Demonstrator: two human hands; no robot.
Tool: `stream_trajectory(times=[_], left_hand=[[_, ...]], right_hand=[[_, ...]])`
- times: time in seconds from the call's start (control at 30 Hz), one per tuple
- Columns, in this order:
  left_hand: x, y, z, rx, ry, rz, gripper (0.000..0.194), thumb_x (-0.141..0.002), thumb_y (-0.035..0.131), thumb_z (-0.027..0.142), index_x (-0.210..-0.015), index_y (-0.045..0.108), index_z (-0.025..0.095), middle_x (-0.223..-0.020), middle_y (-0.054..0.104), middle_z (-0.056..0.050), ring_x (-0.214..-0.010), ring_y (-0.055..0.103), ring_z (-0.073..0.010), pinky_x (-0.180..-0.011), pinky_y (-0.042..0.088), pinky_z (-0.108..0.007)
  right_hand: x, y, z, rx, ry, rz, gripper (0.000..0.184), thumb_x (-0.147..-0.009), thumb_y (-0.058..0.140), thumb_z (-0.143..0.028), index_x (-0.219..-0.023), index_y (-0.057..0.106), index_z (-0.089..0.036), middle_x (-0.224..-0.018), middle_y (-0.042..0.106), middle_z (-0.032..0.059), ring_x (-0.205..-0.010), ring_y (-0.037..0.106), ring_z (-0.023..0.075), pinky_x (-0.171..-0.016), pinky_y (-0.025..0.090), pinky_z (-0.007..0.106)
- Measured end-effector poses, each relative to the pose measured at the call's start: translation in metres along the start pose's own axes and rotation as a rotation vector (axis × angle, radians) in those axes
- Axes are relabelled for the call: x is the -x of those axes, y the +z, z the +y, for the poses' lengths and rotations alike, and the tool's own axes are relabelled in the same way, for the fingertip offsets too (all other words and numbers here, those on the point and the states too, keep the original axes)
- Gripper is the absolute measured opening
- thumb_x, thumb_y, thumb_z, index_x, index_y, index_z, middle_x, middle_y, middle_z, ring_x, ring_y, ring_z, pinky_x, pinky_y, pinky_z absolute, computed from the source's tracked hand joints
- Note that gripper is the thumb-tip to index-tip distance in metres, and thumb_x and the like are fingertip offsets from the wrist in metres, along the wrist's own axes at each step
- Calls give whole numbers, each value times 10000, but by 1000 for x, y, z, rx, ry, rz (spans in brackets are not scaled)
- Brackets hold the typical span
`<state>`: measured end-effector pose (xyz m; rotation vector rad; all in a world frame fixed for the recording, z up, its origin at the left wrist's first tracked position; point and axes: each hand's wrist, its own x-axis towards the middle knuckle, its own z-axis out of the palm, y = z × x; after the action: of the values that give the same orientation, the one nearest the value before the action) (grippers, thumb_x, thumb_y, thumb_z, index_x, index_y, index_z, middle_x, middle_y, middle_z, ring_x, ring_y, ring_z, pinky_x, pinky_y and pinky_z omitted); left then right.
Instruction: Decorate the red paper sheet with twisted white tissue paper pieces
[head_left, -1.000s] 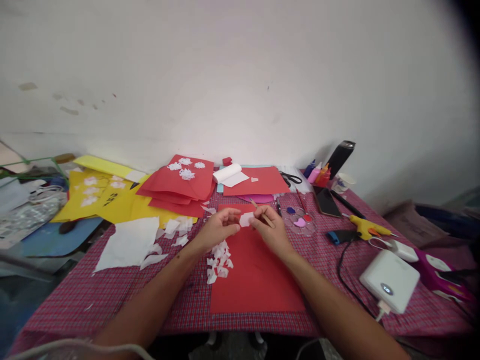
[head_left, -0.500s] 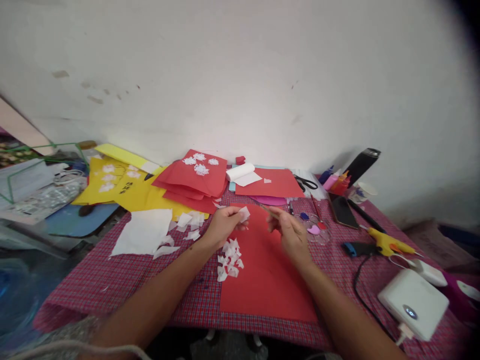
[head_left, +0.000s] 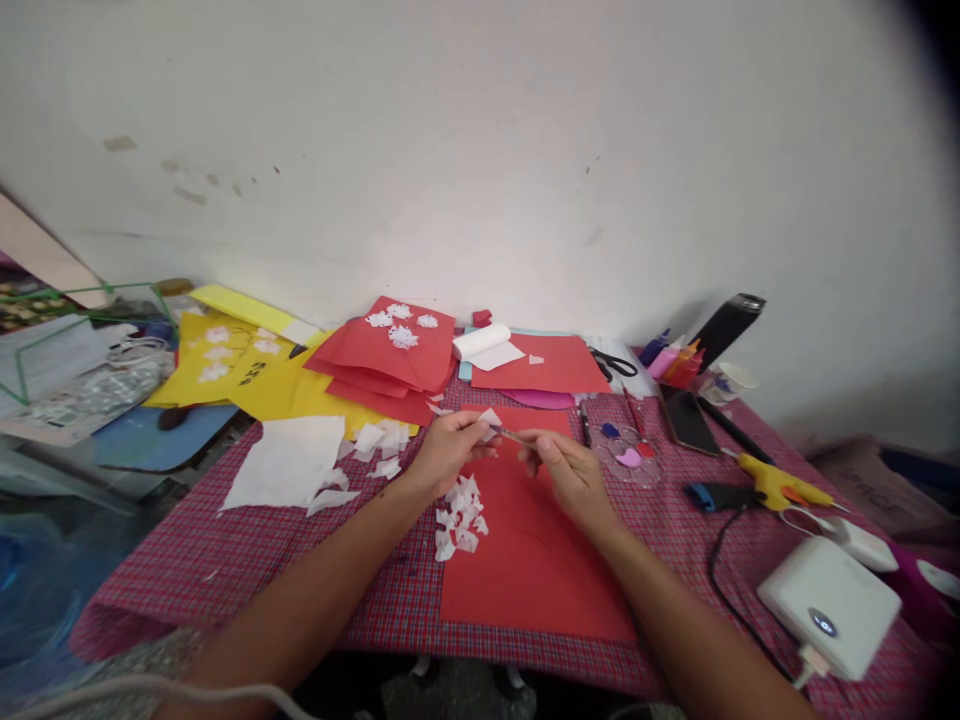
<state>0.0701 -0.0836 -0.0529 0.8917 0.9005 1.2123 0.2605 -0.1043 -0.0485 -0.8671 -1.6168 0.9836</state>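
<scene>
A small white paper piece (head_left: pixel 490 419) is pinched in my left hand (head_left: pixel 448 450), above the far part of a red sheet (head_left: pixel 540 570). My right hand (head_left: pixel 576 478) grips a slim pointed tool (head_left: pixel 513 435); its exact kind is too small to tell. The tool's tip meets the paper piece at my left fingertips. Below my left hand, a heap of crumpled white paper bits (head_left: pixel 460 520) lies on the red sheet's left edge. Left of that are several cut white paper squares (head_left: pixel 379 440) and a larger white paper sheet (head_left: pixel 281 465).
Red folded sheets with white paper flowers (head_left: pixel 403 338) lie at the back, beside a white paper roll (head_left: pixel 484 342). To the right are a round paint palette (head_left: pixel 634 472), a phone (head_left: pixel 688 420), a black flask (head_left: pixel 731 330), a yellow glue gun (head_left: pixel 780 485) and a white power bank (head_left: pixel 829 605).
My right hand has moved left with the slim tool, bringing its tip onto the paper piece. My left hand has stayed nearly in place, still pinching the paper.
</scene>
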Motion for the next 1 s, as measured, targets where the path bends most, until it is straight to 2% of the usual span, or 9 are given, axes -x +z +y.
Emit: stream_trajectory(times=[0.23,0.33,0.47,0.6,0.8,0.9,1.0], left_hand=[[2,1,2,44,-31,-42,245,-740,730,236,-932,697,88,-916,718,-128,-804,690,-178,-725,547,-278],[3,1,4,75,-55,-72,270,-719,714,180,-974,705,91,-962,724,-136,-866,697,-202,-749,548,-286],[4,4,3,34,-64,-95,348,-719,741,197,-1051,688,105,-1004,723,-140,-924,693,-213,-754,543,-281],[5,5,-1,-121,-12,-114,385,-739,747,274,-1087,682,122,-991,729,-121,-891,689,-203,-744,548,-297],[5,-2,-4,-432,106,-244,300,-865,573,311,-1110,688,179,-1017,729,-83,-924,675,-202,-756,545,-296],[8,-4,-4,-662,249,-234,302,-897,534,325,-1140,682,222,-1041,721,-71,-898,664,-199,-799,507,-291],[11,-2,-1,-808,396,-190,241,-885,570,316,-1065,706,232,-1008,712,-78,-909,637,-209,-862,445,-279]], right_hand=[[-1,0,0,-23,36,15,300,-947,493,-416,-1031,713,-230,-797,674,33,-649,593,182,-635,479,316],[-5,-1,4,-131,89,50,306,-938,505,-427,-997,711,-210,-781,678,40,-619,587,168,-599,473,302],[-12,-6,11,-306,192,113,299,-907,542,-440,-924,701,-187,-695,667,33,-525,549,138,-509,429,264],[-16,-9,16,-401,294,100,312,-870,583,-462,-874,697,-171,-646,665,28,-468,533,120,-466,406,242],[-17,-8,16,-465,375,49,315,-850,614,-465,-844,703,-163,-633,673,27,-463,549,112,-459,421,223],[-18,-8,16,-518,418,60,305,-837,636,-460,-815,697,-162,-597,662,16,-430,537,105,-440,429,217],[-18,-6,15,-579,451,70,300,-822,663,-461,-802,681,-162,-620,676,20,-439,559,109,-466,473,229]])
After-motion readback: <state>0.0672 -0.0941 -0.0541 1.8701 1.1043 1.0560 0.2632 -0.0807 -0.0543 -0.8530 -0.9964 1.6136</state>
